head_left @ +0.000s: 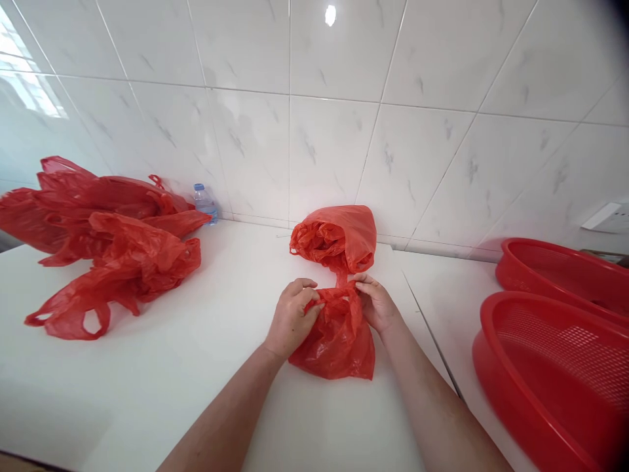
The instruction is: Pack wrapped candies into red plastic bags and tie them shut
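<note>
A thin red plastic bag (339, 347) lies on the white table in front of me, crumpled, with its top edge between my hands. My left hand (293, 314) pinches that edge on its left side. On the right side, my right hand (376, 301) grips the bag's upper corner between thumb and fingers. Just behind them rests a rolled bundle of red plastic bags (351, 233) against the tiled wall. A narrow twisted strip of red plastic runs from the bundle down to the bag in my hands.
At the left lies a loose heap of red plastic bags (142, 252), with a small clear bottle (205, 204) with a blue cap beside it. Two red plastic baskets (511, 367) stand at the right, past a seam in the white tabletop (221, 288). A socket (609, 217) is on the wall.
</note>
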